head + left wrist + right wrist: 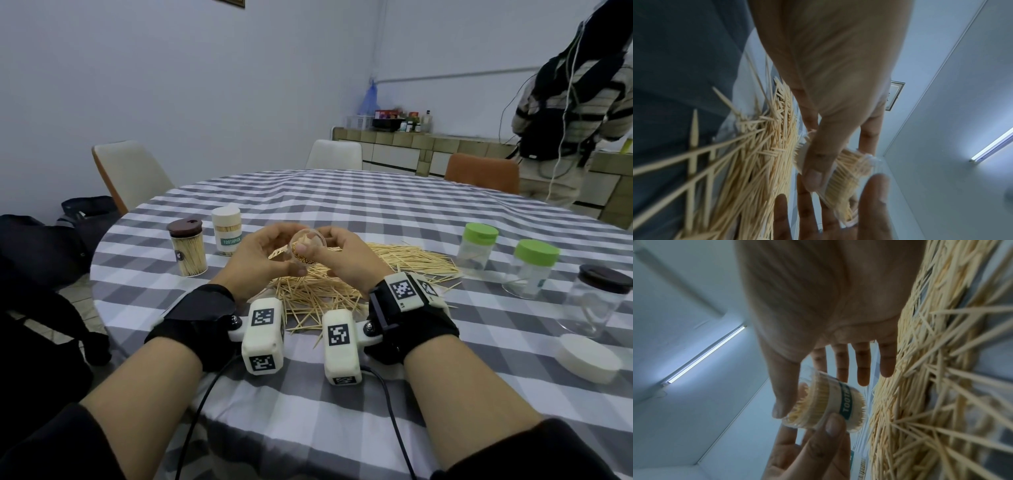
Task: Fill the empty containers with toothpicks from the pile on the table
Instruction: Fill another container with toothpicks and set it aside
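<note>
Together, a clear jar part-filled with toothpicks is held tilted between the left hand and right hand, just above the pile.

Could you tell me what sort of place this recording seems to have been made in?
Probably a home dining room: a round table under a grey-and-white checked tablecloth, dining chairs around it, and a low sideboard with bottles and boxes against the wall.

Dim cool tube-light; blurred wrist views
</note>
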